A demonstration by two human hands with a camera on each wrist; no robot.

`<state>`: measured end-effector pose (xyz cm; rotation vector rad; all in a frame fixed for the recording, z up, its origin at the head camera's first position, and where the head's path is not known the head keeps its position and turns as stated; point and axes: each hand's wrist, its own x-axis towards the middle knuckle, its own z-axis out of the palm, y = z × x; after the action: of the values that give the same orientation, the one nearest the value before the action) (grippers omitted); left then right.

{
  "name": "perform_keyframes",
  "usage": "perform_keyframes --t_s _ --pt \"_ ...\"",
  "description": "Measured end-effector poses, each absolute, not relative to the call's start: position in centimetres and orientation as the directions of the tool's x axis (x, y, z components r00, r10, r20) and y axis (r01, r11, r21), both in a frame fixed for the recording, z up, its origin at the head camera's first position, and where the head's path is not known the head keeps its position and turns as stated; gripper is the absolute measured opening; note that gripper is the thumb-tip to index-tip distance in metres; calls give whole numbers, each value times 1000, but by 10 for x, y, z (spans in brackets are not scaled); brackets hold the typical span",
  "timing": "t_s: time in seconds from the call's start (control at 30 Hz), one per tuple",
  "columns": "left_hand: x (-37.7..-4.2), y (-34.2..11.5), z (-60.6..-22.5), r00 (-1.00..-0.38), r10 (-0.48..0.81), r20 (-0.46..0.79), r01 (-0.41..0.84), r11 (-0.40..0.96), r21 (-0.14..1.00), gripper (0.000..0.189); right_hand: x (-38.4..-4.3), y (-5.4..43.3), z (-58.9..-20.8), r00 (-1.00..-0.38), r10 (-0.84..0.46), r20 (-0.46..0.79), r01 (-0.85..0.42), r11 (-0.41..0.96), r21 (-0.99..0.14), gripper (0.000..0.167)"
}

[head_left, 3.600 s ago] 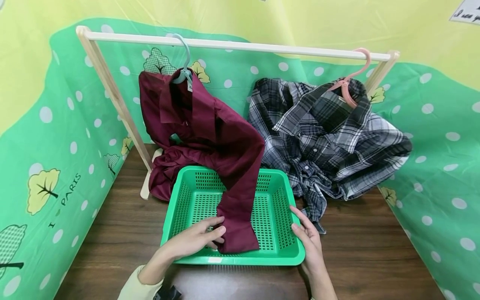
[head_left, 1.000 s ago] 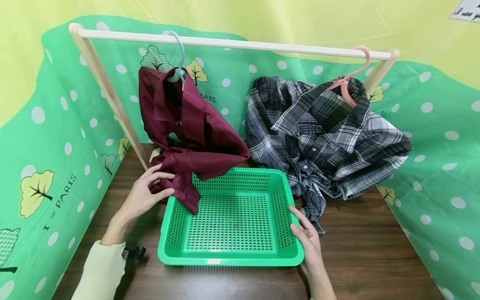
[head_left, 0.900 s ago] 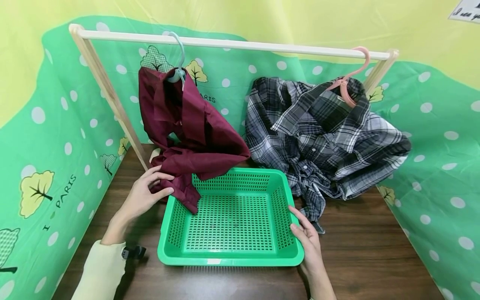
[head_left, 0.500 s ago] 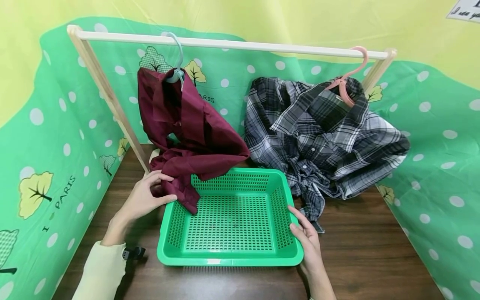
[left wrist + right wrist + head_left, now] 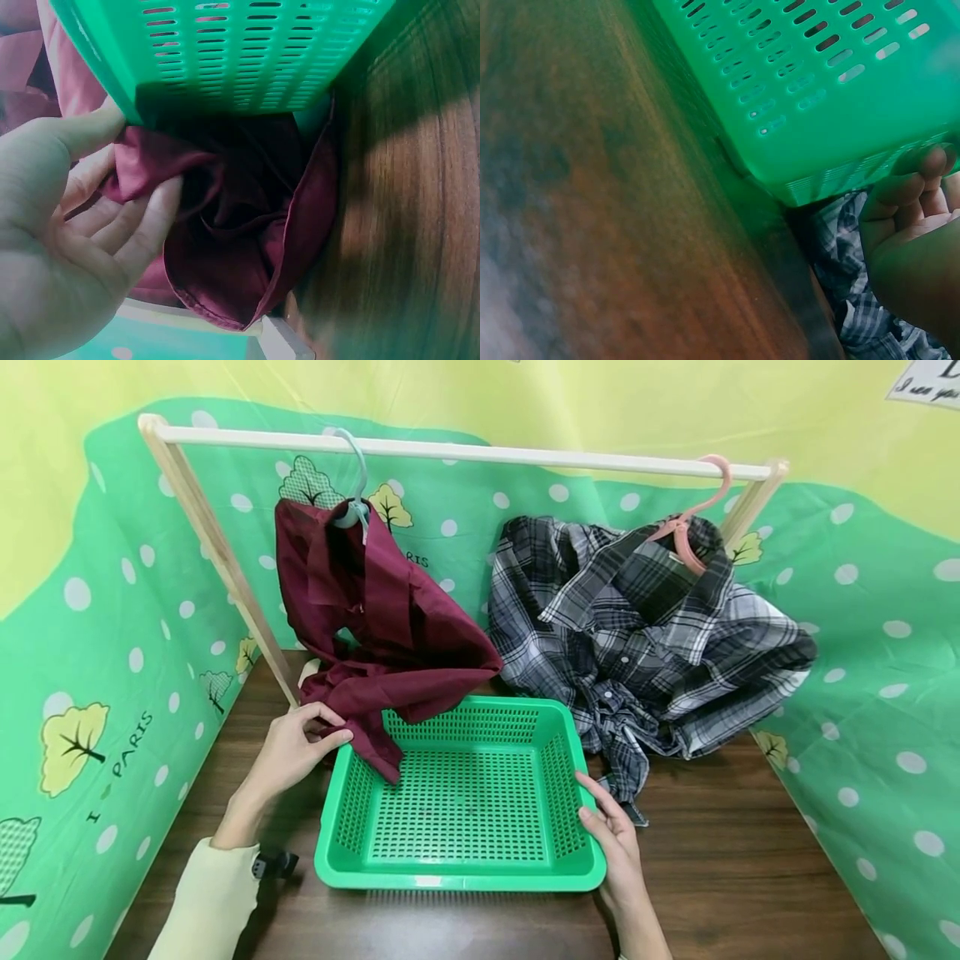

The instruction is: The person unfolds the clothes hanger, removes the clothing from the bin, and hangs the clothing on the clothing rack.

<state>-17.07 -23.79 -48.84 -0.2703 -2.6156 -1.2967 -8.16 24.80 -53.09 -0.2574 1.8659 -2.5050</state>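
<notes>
A maroon shirt (image 5: 420,635) hangs on a light blue hanger (image 5: 352,510), its lower part bunched at the left. One sleeve droops over the back left corner of a green plastic basket (image 5: 457,882). My left hand (image 5: 288,752) pinches the bunched maroon cloth beside that corner. In the left wrist view, folds of the shirt (image 5: 247,232) lie between the fingers and the tabletop, just outside the basket wall (image 5: 225,67). At the basket's right side, my right hand (image 5: 618,847) grips the rim, thumb over it; in the right wrist view its fingers curl under the edge.
A black and white plaid shirt (image 5: 637,635) hangs on a pink hanger (image 5: 693,527), its hem reaching the table behind the right hand. Both hangers hook over a white rail (image 5: 480,452) on wooden legs (image 5: 225,560). Patterned green and yellow cloth (image 5: 90,610) surrounds the brown wooden table (image 5: 750,860).
Earlier a maroon sleeve lay across the basket's middle under my left hand. The hand has moved left to the back left corner and has now closed on the bunched cloth. My right hand stays put.
</notes>
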Motion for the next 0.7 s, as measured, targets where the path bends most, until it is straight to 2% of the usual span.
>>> perform_keyframes --t_s 0.13,0.33,0.47,0.6,0.7 --pt "-172 -237 -491 -940 55 335 302 589 750 11 -82 248 -531 -986 -104 127 -93 -285 -954 51" --pt "-176 -237 -494 -887 106 449 424 573 702 17 -82 248 -532 -985 -106 138 -102 -291 -951 52" --pt "-177 -240 -494 -886 97 454 435 515 739 21 -82 249 -532 -985 -110 137 -101 -286 -953 52" --pt "-178 -243 -491 -927 32 374 359 367 858 20 -81 249 -532 -986 -109 128 -94 -272 -958 52" --pt "-179 -244 -486 -957 -40 287 280 124 952 17 -81 249 -532 -986 -108 128 -95 -272 -958 52"
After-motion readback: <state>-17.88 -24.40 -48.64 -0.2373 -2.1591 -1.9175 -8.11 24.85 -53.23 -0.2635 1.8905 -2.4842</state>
